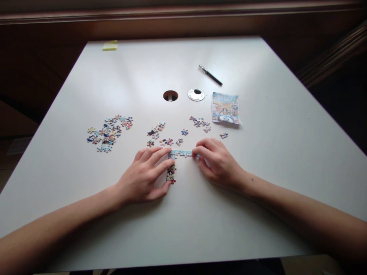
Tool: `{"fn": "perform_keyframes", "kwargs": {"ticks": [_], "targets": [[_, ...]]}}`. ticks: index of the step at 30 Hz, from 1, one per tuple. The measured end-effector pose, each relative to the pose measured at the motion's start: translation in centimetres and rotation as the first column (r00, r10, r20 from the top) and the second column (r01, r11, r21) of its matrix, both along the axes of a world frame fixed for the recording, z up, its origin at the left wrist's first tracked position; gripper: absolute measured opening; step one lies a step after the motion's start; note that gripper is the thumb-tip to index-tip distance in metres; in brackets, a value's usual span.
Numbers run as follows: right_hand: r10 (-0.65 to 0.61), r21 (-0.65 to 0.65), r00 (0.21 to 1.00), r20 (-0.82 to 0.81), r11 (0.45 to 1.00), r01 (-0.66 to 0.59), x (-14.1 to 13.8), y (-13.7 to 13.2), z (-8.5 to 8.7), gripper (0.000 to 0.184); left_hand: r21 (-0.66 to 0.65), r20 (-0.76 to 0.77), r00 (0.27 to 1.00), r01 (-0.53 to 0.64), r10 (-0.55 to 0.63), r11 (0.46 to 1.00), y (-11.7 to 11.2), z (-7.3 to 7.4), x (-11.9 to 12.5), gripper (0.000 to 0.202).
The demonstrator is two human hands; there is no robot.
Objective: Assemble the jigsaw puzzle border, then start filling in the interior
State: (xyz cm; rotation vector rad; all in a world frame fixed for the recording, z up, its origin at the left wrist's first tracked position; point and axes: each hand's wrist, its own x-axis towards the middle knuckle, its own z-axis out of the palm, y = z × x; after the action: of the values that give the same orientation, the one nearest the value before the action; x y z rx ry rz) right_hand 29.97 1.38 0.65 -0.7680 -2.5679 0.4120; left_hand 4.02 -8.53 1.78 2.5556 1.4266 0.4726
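Observation:
Joined jigsaw pieces form an L-shaped corner, with a pale blue top strip [183, 153] and a darker, colourful side strip [171, 172] running toward me. My left hand [149, 172] rests over the corner with its fingers spread, fingertips and thumb touching the side strip. At the right end of the top strip, my right hand [215, 160] has curled fingers pinching a puzzle piece, mostly hidden under the fingertips. Loose jigsaw pieces [166, 142] lie just beyond the strip, and a single piece [224, 135] lies beyond my right hand.
A heap of jigsaw pieces [106, 133] lies left on the white table [200, 229]. Further back are a small group of pieces [200, 122], a printed picture sheet [226, 108], a pen [210, 75], a round hole [170, 96], its metal cover [196, 94] and a yellow sticky note [110, 45].

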Motion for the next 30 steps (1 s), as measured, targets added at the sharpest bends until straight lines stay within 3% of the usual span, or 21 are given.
{"fn": "perform_keyframes", "kwargs": {"ticks": [30], "targets": [[0.0, -0.02, 1.0, 0.015, 1.0, 0.001, 0.01, -0.06, 0.18, 0.022, -0.01, 0.014, 1.0, -0.008, 0.008, 1.0, 0.02, -0.05, 0.01, 0.051]]}}
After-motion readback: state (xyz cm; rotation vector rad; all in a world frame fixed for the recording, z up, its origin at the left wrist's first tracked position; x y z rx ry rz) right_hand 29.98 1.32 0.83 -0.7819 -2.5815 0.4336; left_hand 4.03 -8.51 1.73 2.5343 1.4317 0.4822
